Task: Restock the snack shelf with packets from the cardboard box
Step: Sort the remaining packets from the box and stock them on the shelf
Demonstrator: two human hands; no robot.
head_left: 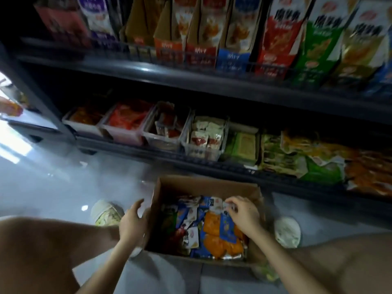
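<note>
An open cardboard box (167,187) sits on the floor between my knees, full of mixed snack packets: orange ones (220,240), blue ones and white ones. My right hand (244,215) is inside the box at its back right, fingers pinched on a small pale packet (228,205). Just outside the box's left wall hovers my left hand (132,223), fingers spread and holding nothing. The snack shelf (191,160) runs behind the box, its lowest level lined with clear bins (203,136) of small packets.
Green and orange bags (318,160) lie on the low shelf at right. The upper shelf (148,71) holds upright display cartons of snacks. My white shoes (107,213) (287,231) flank the box on the glossy grey floor (53,183). My bare knees fill both lower corners.
</note>
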